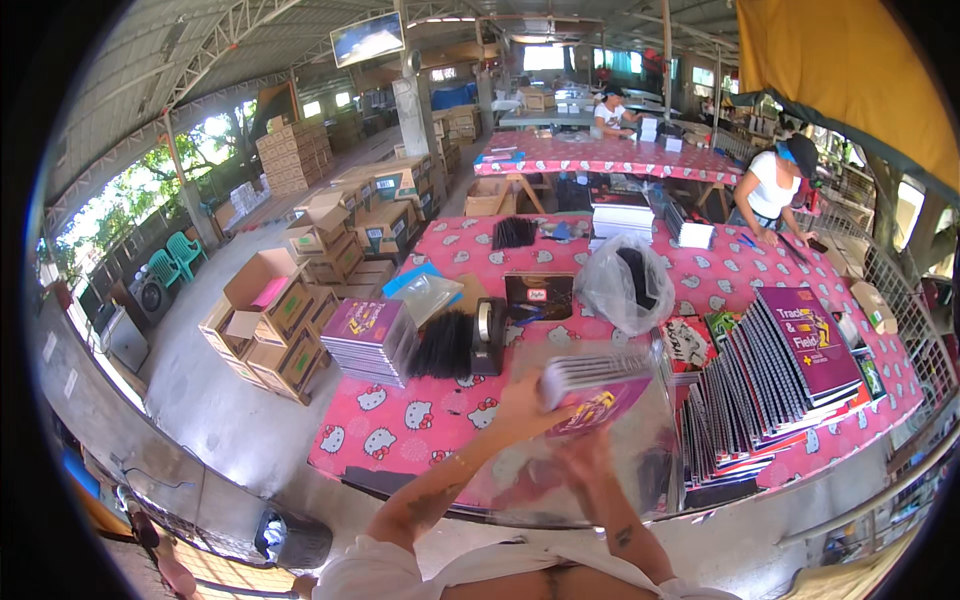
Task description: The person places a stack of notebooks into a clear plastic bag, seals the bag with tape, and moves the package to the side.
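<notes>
A small stack of purple-covered notebooks (603, 390) is tilted above the near middle of the table. My left hand (524, 404) grips its left side, fingers closed round the edges. My right hand (588, 458) is at the stack's lower edge; motion smears its fingers, so I cannot tell whether they grip. Under both hands lies a clear sheet-like surface (520, 470). To the left are a neat pile of purple notebooks (368, 335), a bundle of thin black strands (443, 345) and a black tape dispenser (488, 342). Right of my hands, spiral-bound notebooks (745, 385) lean in a long overlapping row.
The table has a pink cartoon-print cover (375, 430). Farther back on it are a clear plastic bag (625, 285), a dark box (540, 296) and a paper stack (621, 215). Cardboard boxes (275, 300) stand on the floor at left. A co-worker (770, 185) works at the far right.
</notes>
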Demonstrator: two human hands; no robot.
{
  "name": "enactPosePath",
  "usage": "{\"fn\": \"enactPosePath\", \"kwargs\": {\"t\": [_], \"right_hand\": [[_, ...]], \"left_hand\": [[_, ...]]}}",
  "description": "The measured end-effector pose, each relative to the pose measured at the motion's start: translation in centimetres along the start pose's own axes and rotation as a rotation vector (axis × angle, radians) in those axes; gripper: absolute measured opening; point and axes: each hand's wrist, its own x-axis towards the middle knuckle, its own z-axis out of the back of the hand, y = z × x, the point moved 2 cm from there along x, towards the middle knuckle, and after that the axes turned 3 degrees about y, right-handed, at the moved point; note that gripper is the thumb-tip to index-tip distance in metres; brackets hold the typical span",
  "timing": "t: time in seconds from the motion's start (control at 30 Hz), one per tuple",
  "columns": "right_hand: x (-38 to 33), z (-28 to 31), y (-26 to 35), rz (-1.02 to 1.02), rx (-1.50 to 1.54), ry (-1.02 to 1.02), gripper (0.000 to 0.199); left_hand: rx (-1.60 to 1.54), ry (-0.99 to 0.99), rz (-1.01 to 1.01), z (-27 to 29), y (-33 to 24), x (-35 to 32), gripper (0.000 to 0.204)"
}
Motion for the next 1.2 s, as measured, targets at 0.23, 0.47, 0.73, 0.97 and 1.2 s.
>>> {"fn": "enactPosePath", "kwargs": {"t": [0.23, 0.47, 0.73, 0.97, 1.2], "right_hand": [[-1.3, -5.2, 8.5, 0.403, -1.425, -0.059, 0.067], [1.1, -7.3, 13.4, 0.218, -1.323, -0.111, 0.036], [-0.9, -25.5, 7.1, 0.977, -2.115, 0.047, 0.03], [2.2, -24.3, 2.1, 0.68, -2.529, 0.12, 0.022], [1.8, -24.8, 1.5, 0.47, -2.487, 0.057, 0.025]], "left_hand": [[-0.659, -0.13, 0.271, -3.5, 10.2, -6.7, 0.084], [-0.601, -0.15, 0.228, 1.3, 0.5, 0.4, 0.036], [-0.482, -0.316, 0.654, 4.2, 24.2, 2.4, 0.033], [-0.804, -0.367, 0.595, 0.6, 28.7, 3.8, 0.016], [0.09, -0.228, 0.565, 2.3, 24.9, 2.3, 0.016]]}}
